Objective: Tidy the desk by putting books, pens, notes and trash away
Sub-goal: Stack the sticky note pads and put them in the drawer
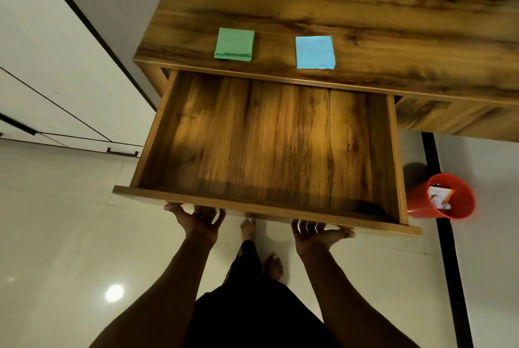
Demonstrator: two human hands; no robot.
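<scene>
At lower centre, gripping the front edge of the open drawer [266, 203] with left hand [196, 220] and right hand [317, 231], fingers hooked under it, thumbs spread outward. On the desk [365, 19], upper middle, just behind the drawer, 2 note stacks apart: green pad [234, 44] left, blue pad [315, 52] right. At right edge, on the floor, orange bin [418, 201] with trash [439, 197] inside.

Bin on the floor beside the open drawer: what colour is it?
The bin is orange-red, shown best in the head view.
</scene>
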